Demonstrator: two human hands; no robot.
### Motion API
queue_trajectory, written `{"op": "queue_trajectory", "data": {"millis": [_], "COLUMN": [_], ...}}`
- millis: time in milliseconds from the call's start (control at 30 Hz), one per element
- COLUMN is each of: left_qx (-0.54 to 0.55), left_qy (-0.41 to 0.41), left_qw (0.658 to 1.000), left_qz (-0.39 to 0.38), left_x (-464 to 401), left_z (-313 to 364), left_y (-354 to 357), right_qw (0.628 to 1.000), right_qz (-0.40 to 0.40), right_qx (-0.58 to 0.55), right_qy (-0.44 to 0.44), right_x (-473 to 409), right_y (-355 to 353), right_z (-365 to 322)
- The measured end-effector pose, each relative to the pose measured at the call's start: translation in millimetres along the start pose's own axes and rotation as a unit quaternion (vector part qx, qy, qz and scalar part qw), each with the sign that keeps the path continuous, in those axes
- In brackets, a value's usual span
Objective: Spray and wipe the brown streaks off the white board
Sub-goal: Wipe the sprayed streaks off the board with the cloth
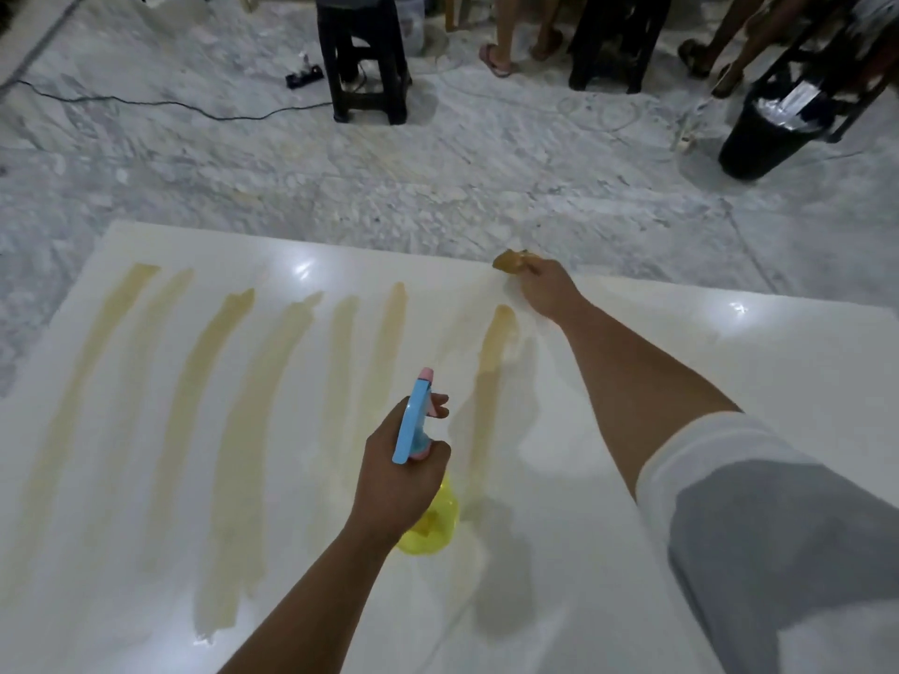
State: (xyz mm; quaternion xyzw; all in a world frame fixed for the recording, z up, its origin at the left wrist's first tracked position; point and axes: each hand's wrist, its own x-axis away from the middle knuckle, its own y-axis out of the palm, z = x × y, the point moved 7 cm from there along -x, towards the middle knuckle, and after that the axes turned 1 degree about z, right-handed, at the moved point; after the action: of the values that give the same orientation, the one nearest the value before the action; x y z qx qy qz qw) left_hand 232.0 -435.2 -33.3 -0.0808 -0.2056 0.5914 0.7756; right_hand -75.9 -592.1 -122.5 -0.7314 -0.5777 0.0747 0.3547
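Note:
A glossy white board (705, 362) lies flat before me, marked with several long brown streaks (233, 396) running from far to near. My left hand (394, 474) grips a spray bottle (428, 518) with a yellow body and a blue and pink trigger head, held over the middle of the board. My right hand (547, 289) is stretched to the far edge of the board and clutches a brown-stained cloth (511, 261) pressed on the surface. The board area right of the cloth shows no streaks, and the streak beside my right arm looks partly smeared.
Beyond the board is a grey marble floor (438, 177). A black stool (369, 55), a power strip (304, 76) with a black cable, a black bucket (764, 138) and other people's legs (506, 31) stand at the far side.

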Motion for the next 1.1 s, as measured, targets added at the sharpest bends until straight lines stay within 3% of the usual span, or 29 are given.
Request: {"op": "queue_trajectory", "data": {"millis": [67,133,233,433,633,867,1000,1100], "left_qx": [-0.002,-0.01,-0.014,-0.035,-0.031,-0.031,-0.023,-0.019], "left_qy": [-0.012,-0.018,-0.02,0.0,0.028,0.052,0.04,0.046], "left_qw": [1.0,1.0,1.0,0.999,0.998,0.995,0.995,0.995], "left_qz": [-0.006,-0.013,-0.016,-0.033,-0.05,-0.083,-0.09,-0.083], "left_x": [-1.9,1.8,10.6,48.6,121.3,232.6,274.3,292.9], "left_z": [-10.1,-15.3,-21.3,-11.0,-27.3,-62.1,-76.5,-69.9], "left_y": [3.7,3.8,-0.7,-18.9,-52.0,-87.2,-104.2,-113.7], "right_qw": [0.995,0.984,0.973,0.963,0.96,0.97,0.969,0.982], "right_qz": [-0.029,0.004,0.011,-0.037,-0.109,-0.108,-0.127,-0.09], "right_qx": [0.099,0.163,0.173,0.178,0.2,0.183,0.209,0.163], "right_qy": [-0.012,-0.07,-0.154,-0.2,-0.164,-0.114,-0.036,0.03], "right_x": [13.5,46.0,107.3,231.6,361.2,515.9,568.4,587.9], "right_y": [42.8,75.9,102.6,135.1,186.5,223.1,229.4,218.4], "right_z": [27.4,40.4,38.1,44.6,62.7,58.4,58.2,51.8]}}
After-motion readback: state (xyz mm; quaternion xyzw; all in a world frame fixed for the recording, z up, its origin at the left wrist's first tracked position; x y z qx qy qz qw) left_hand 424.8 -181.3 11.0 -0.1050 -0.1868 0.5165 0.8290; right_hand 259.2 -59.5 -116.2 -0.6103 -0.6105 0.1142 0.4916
